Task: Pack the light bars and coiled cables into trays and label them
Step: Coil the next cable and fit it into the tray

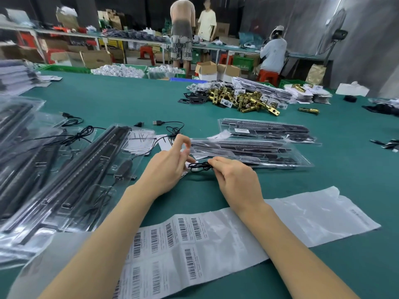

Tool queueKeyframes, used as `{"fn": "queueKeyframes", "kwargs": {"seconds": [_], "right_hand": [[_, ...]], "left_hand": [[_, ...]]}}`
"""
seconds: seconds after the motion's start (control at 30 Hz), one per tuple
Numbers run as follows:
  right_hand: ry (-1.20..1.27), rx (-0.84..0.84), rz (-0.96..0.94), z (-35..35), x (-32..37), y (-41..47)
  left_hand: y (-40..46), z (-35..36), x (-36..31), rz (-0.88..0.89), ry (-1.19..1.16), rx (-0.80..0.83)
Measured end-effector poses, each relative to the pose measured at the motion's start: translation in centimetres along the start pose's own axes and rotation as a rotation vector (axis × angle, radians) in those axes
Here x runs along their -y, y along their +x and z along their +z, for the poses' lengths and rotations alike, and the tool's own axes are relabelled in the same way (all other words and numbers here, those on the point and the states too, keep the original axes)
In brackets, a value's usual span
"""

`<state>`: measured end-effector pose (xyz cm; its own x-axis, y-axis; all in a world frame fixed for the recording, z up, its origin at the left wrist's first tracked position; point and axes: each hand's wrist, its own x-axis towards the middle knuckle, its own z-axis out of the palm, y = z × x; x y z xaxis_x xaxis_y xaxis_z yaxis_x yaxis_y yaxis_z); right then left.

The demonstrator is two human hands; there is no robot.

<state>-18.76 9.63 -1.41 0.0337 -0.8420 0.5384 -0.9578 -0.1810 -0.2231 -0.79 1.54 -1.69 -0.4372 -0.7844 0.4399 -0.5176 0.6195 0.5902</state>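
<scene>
Both my hands meet over the green table, on a thin black cable (199,166) bunched into a small coil. My right hand (235,180) pinches the coil's right side. My left hand (170,165) holds its left side with fingers curled, the index finger raised. Just behind the coil lies a clear plastic tray (248,151) holding black light bars, and a second packed tray (265,129) lies behind that. On the left is a stack of clear trays with light bars (71,178), one with an inline controller and cable. A sheet of barcode labels (172,251) lies under my forearms.
Loose black USB cables (170,126) lie beyond my hands. A heap of brass lock parts (241,100) sits further back. A clear plastic bag (319,214) lies at the right. Three people work at benches in the background, among boxes and green crates.
</scene>
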Motion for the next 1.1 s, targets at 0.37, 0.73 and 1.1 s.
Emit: {"fn": "queueKeyframes", "kwargs": {"seconds": [0.37, 0.73, 1.1], "right_hand": [[-0.307, 0.076, 0.049, 0.7, 0.2, 1.3], [-0.355, 0.179, -0.051, 0.3, -0.4, 1.4], [-0.092, 0.187, 0.055, -0.5, -1.2, 0.4]], "left_hand": [[-0.5, 0.5, 0.8, -0.075, -0.171, -0.198], [-0.2, 1.2, -1.7, 0.051, 0.166, 0.015], [-0.1, 1.4, -2.4, -0.067, 0.142, -0.096]]}}
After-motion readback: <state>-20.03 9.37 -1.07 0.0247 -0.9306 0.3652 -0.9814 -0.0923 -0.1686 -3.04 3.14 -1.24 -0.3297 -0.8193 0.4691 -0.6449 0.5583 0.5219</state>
